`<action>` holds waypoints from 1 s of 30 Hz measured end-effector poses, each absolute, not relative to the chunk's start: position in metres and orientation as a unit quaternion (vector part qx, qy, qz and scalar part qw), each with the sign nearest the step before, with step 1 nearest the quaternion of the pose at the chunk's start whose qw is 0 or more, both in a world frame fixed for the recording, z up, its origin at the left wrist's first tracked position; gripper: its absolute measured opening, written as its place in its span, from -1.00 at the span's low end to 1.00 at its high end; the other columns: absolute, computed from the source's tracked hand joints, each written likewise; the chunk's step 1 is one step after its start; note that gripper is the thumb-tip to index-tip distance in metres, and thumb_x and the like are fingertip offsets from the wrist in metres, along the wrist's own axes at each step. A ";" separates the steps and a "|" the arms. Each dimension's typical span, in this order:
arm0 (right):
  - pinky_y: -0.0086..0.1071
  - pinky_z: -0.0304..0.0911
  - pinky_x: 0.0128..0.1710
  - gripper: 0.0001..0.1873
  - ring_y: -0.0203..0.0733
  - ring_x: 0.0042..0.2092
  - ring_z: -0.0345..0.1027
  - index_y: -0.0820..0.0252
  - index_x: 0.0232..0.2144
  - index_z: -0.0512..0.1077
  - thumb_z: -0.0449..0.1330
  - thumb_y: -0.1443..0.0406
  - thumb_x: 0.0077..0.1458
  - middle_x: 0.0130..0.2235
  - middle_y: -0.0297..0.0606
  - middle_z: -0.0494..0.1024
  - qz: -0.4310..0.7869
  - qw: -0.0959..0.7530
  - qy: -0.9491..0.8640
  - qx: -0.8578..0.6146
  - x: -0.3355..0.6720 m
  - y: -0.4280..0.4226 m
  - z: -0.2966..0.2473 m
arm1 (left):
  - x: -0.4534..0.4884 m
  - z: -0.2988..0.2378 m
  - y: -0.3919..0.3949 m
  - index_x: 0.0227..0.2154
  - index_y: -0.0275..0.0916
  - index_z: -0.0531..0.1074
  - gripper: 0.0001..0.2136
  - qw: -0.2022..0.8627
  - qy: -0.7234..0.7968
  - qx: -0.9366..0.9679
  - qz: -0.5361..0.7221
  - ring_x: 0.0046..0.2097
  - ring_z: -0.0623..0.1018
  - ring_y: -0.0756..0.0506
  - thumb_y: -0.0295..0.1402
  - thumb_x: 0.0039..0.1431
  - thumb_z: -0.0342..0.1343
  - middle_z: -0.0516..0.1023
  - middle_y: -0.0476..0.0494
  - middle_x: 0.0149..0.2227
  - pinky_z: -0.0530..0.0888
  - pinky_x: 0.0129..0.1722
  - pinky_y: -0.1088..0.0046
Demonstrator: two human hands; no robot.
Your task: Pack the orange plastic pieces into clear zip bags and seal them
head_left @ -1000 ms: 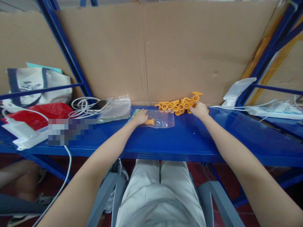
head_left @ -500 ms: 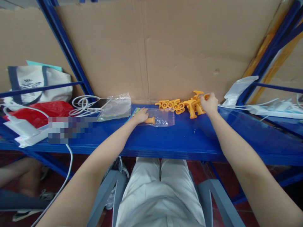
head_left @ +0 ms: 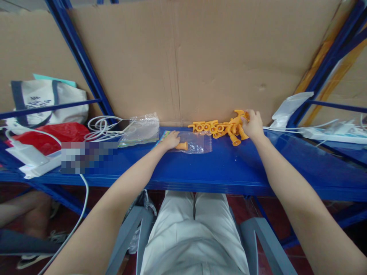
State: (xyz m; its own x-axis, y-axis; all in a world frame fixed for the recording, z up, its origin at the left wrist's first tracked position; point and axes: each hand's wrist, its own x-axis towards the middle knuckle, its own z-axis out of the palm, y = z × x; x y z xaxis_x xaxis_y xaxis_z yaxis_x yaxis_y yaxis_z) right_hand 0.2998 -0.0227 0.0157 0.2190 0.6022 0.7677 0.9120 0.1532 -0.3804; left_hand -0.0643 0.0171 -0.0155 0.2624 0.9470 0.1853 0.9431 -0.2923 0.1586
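Observation:
On the blue shelf top lies a clear plastic bag (head_left: 200, 143) with a colourful printed end. My left hand (head_left: 171, 140) rests on that end, its fingers closed over the bag. An orange plastic piece with a flared round end (head_left: 182, 146) sticks out from under this hand; whether it is inside the bag I cannot tell. Farther right is a pile of similar orange plastic pieces (head_left: 217, 129), some with crossbar-like ends. At the pile's right end, my right hand (head_left: 254, 123) pinches one orange piece (head_left: 246, 114), partly hidden by the fingers.
Another clear bag (head_left: 142, 130) and a coiled white cable (head_left: 101, 128) lie left of my left hand. A red bag (head_left: 54, 133), a cloth tote (head_left: 69, 101) and a white power strip (head_left: 43, 164) are farther left. Cardboard (head_left: 215, 57) stands behind. White packets (head_left: 289, 109) lean at right.
My right hand has turned slightly at the pile, and the orange pieces beside it have shifted, one flared end tipping toward me. My left hand and the bag stay put.

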 end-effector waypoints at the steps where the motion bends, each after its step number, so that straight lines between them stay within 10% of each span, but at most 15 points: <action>1: -0.01 0.29 0.06 -0.62 0.02 -0.05 0.38 0.21 0.03 0.38 0.08 0.30 0.15 -0.04 -0.01 0.39 -0.163 0.467 -0.604 -0.624 0.300 -0.023 0.016 | -0.064 -0.016 0.017 0.29 -0.33 0.26 -0.49 0.006 0.595 0.795 0.119 0.39 0.18 -0.11 -0.41 0.31 -0.21 0.26 -0.20 0.35 0.06 0.35 0.41; 21: 0.03 0.24 0.10 -0.68 0.04 0.05 0.34 0.21 -0.05 0.36 0.04 0.28 0.14 -0.05 0.00 0.41 -0.166 0.564 -0.562 -0.582 0.302 -0.020 0.021 | -0.064 -0.014 0.014 0.30 -0.36 0.23 -0.49 0.015 0.598 0.793 0.115 0.39 0.17 -0.07 -0.40 0.33 -0.23 0.23 -0.21 0.36 0.03 0.34 0.49; 30: -0.34 0.37 -0.44 -0.87 -0.33 -0.53 0.32 0.18 -0.25 0.42 0.16 0.36 0.10 -0.38 -0.31 0.45 0.208 0.643 -0.512 -0.530 0.289 -0.030 0.041 | -0.065 -0.017 0.019 0.31 -0.28 0.22 -0.49 -0.001 0.606 0.789 0.100 0.40 0.15 -0.10 -0.34 0.34 -0.22 0.21 -0.15 0.37 0.06 0.35 0.41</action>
State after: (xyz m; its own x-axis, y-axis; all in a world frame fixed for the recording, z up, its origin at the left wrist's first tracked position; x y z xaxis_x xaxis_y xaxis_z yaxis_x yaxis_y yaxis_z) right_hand 0.2887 -0.0302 0.0411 0.3900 0.8102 0.4376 0.2745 0.3514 -0.8951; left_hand -0.0655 0.0192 -0.0167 0.2449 0.9564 0.1589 0.9570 -0.2648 0.1187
